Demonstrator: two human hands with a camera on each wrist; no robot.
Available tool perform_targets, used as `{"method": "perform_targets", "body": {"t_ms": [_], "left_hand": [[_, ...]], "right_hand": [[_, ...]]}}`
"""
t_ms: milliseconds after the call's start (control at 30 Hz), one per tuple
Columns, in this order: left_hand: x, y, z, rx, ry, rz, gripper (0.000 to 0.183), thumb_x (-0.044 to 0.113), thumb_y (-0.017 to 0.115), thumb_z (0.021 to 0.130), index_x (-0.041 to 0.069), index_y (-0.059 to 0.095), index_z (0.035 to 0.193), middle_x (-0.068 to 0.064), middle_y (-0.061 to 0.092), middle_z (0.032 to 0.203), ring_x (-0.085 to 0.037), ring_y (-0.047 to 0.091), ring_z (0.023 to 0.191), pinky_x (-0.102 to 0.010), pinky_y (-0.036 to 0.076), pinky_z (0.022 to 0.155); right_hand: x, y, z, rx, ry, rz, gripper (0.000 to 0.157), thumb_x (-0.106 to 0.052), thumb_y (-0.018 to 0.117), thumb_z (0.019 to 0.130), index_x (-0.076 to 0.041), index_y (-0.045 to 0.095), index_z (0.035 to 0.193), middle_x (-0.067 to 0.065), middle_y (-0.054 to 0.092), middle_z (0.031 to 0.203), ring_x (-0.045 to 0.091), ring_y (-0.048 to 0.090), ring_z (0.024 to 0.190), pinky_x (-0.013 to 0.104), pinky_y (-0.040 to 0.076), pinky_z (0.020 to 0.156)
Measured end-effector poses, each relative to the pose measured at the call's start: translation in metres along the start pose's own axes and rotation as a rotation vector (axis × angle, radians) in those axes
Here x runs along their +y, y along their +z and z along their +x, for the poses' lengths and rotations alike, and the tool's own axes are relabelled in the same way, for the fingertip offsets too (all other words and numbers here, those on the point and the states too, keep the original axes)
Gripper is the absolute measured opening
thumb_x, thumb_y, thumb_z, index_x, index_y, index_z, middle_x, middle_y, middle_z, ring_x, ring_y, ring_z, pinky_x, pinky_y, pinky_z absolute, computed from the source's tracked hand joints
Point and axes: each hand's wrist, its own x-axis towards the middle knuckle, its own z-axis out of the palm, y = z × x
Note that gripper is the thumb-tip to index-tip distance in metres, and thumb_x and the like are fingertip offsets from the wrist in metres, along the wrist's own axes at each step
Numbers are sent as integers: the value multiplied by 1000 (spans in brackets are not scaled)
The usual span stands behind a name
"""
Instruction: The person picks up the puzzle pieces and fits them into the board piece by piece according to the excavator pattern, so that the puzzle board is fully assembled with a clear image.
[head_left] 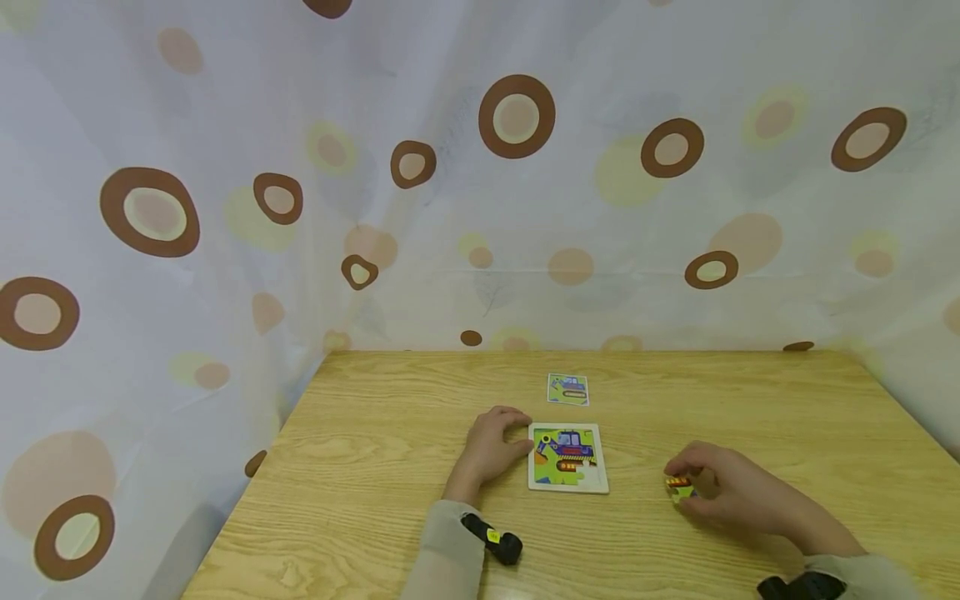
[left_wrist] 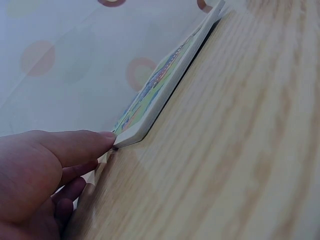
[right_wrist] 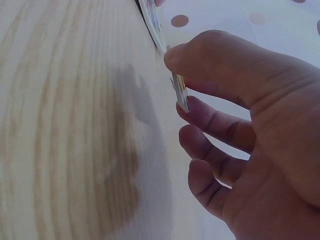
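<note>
A square jigsaw puzzle board (head_left: 531,473) with a pale frame lies flat on the table. Its pieces form a digger on green, and bare tray shows at the lower right corner. My left hand (head_left: 491,446) rests beside the board's left side, thumb tip (left_wrist: 107,135) right at the frame's edge and fingers relaxed. Off to the right, my right hand (head_left: 742,493) pinches a puzzle piece (head_left: 682,489) between thumb and fingers. In the right wrist view the piece (right_wrist: 181,92) is seen edge-on, tilted, with its shadow on the wood.
Behind the board lies a small picture card (head_left: 567,389) showing the same digger. The wooden table (head_left: 390,450) ends at a wall of spotted cloth (head_left: 442,308) at the back and sides. Each wrist wears a black strap (head_left: 491,537).
</note>
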Motion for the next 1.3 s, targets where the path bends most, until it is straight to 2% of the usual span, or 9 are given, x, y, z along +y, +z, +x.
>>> {"method": "perform_targets", "body": {"t_ms": [233, 400, 633, 1033, 1300], "left_hand": [[0, 0, 0, -4, -2, 7, 31, 23, 73, 91, 16, 70, 121, -1, 58, 130, -28, 46, 128, -47, 33, 110], [0, 0, 0, -2, 0, 3, 31, 23, 73, 90, 15, 70, 120, -1, 58, 129, -28, 46, 127, -47, 33, 109], [0, 0, 0, -3, 1, 3, 31, 23, 72, 91, 15, 70, 121, 0, 58, 130, -28, 47, 127, -47, 33, 109], [-1, 1, 1, 9, 11, 9, 30, 22, 73, 90, 16, 71, 120, 0, 59, 129, -28, 48, 126, -46, 35, 108], [0, 0, 0, 8, 8, 8, 30, 22, 73, 90, 15, 70, 120, -1, 59, 129, -28, 48, 126, -46, 35, 109]], "right_hand": [[-12, 4, 15, 31, -20, 8, 25, -23, 75, 89, -16, 67, 112, -9, 61, 103, 10, 58, 93, 30, 51, 76], [-19, 7, 27, 42, -9, 5, 24, -26, 74, 91, -18, 68, 112, -10, 61, 104, 9, 58, 93, 33, 51, 75], [-24, 17, 44, 63, -16, 10, 21, -27, 72, 92, -18, 70, 111, -11, 60, 104, 8, 54, 89, 32, 47, 69], [-33, 32, 70, 48, -41, 52, 22, -29, 72, 92, -16, 71, 109, -7, 62, 102, 13, 57, 90, 36, 51, 76], [-40, 38, 81, 20, -26, 27, 22, -31, 74, 90, -16, 72, 106, -7, 62, 100, 14, 57, 93, 38, 50, 82]]}}
